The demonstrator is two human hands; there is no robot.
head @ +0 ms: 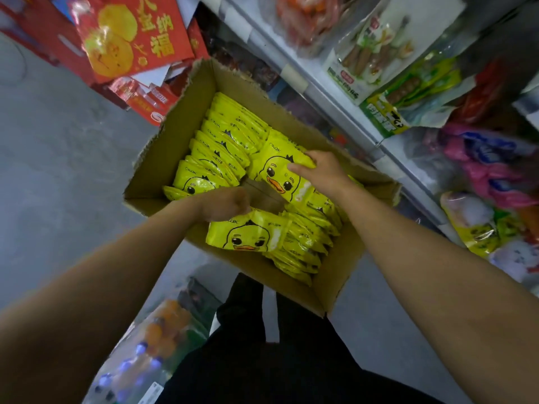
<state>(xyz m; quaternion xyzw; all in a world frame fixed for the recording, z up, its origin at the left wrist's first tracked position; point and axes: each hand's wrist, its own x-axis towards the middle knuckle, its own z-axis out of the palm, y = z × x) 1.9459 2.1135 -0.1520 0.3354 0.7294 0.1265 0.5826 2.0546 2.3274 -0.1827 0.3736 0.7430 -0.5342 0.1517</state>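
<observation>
An open cardboard box sits on the floor, filled with rows of yellow duck-print packets. My right hand grips a yellow duck packet near the box's middle, thumb on its face and fingers over its top edge. My left hand reaches in at the box's near left, fingers curled down onto the top edge of another duck packet that stands face up. A gap between the rows shows bare cardboard.
Shop shelves with hanging snack packs run along the right. Red gift boxes lean at the upper left. Shrink-wrapped bottles lie at the lower left on the grey floor. My dark-trousered legs stand below the box.
</observation>
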